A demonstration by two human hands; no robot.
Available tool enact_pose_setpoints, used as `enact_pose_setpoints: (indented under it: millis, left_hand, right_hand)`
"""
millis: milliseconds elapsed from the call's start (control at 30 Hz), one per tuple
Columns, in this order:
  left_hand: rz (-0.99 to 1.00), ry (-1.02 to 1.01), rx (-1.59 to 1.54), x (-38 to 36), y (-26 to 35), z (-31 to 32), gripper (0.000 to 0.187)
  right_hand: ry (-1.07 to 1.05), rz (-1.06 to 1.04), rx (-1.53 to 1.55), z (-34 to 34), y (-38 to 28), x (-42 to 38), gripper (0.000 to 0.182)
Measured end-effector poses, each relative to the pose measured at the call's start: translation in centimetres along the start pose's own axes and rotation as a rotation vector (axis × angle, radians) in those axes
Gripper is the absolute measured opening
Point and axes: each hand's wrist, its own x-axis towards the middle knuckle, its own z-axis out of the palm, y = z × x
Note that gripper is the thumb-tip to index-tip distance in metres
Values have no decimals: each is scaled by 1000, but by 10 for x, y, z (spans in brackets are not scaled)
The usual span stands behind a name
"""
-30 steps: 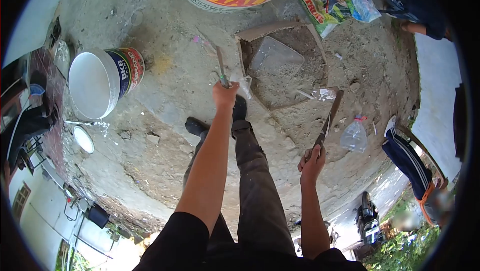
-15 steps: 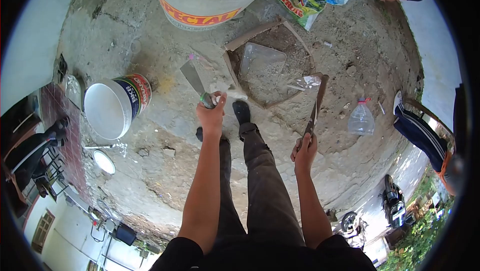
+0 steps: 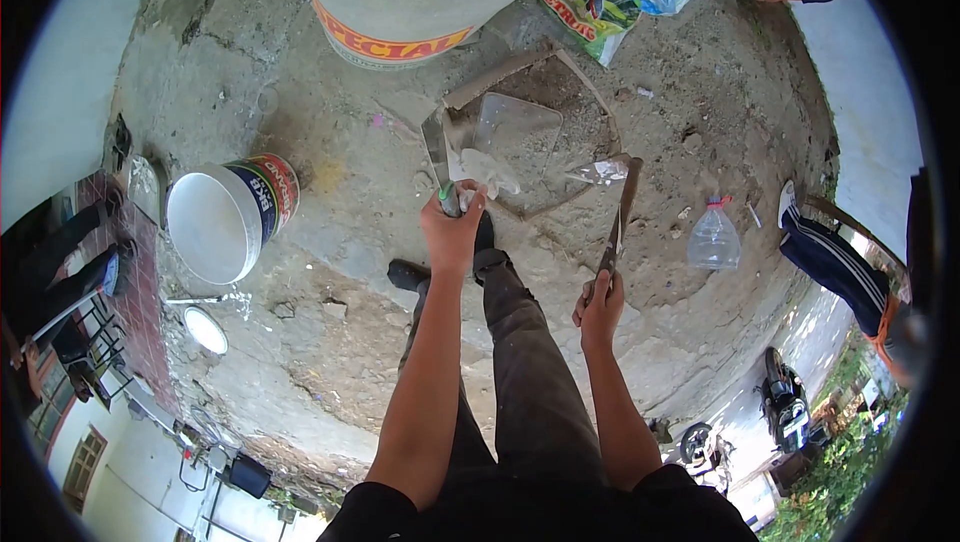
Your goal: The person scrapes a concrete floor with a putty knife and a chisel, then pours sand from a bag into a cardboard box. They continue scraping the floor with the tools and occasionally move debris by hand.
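Note:
My left hand (image 3: 450, 230) is closed round the grey handle of a putty knife (image 3: 435, 147), its flat blade pointing up and away. Just beyond my fingers shows a thin whitish sheet (image 3: 490, 172), like plastic, at the near left edge of a wooden-edged frame (image 3: 500, 79). Inside that frame lie grey sandy material and a clear rectangular tray (image 3: 520, 122). My right hand (image 3: 599, 314) is wrapped round the lower end of a long brown flat tool (image 3: 624, 212). The tool's upper end reaches the frame's right corner, beside a whitish scrap (image 3: 600, 172).
A white paint bucket (image 3: 230, 212) lies tipped to the left, near a round white lid (image 3: 206, 330). Ahead stand a large sack-like container (image 3: 400, 2) and a green bag (image 3: 595, 7). A clear bottle (image 3: 714, 240) and another person's leg (image 3: 835, 267) are right.
My left hand has moved right and slightly down, swinging the putty knife blade more upright beside the frame. The right hand and its tool have shifted slightly left. My left foot shows more.

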Motion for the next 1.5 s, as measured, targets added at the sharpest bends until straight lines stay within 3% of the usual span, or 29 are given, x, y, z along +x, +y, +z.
enact_pose_setpoints:
  millis: [133, 233, 367, 467, 533, 633, 700, 900, 1067, 1133, 1267, 1500]
  left_hand:
    - [19, 24, -124, -13, -6, -9, 11]
    - [-115, 126, -31, -18, 5, -25, 9]
    - [-115, 147, 68, -33, -20, -72, 11]
    - [-166, 269, 7, -49, -64, -113, 15]
    - [-330, 194, 306, -66, -109, -148, 17]
    - [-341, 221, 509, -94, -184, -205, 18]
    - [-403, 391, 366, -114, -220, -230, 19]
    - [-519, 461, 246, -173, -250, -274, 22]
    - [-524, 573, 111, -246, -254, -279, 26]
    - [-471, 421, 161, -275, -242, -278, 28]
    - [-442, 338, 81, -334, -269, -268, 26]
    - [-496, 395, -11, -391, -302, -235, 22]
  right_hand:
    - [-24, -18, 28, 1, 1, 4, 28]
    - [-33, 16, -27, 3, -6, 1, 31]
    - [-64, 1, -53, 2, -14, 1, 31]
    - [-96, -17, -82, 2, -16, 5, 31]
    - [-102, -45, -126, 0, -13, 10, 27]
    - [-148, -82, -179, 2, -18, 9, 28]
    - [-180, -120, -236, 1, -18, 6, 29]
    - [-270, -213, -419, 3, 13, -7, 32]
    - [-360, -211, -445, 27, 36, -44, 33]
    - [-383, -165, -402, 40, 42, -69, 32]
    - [-468, -32, -264, 48, 55, -96, 31]
    - [-521, -20, -163, 30, 75, -103, 27]
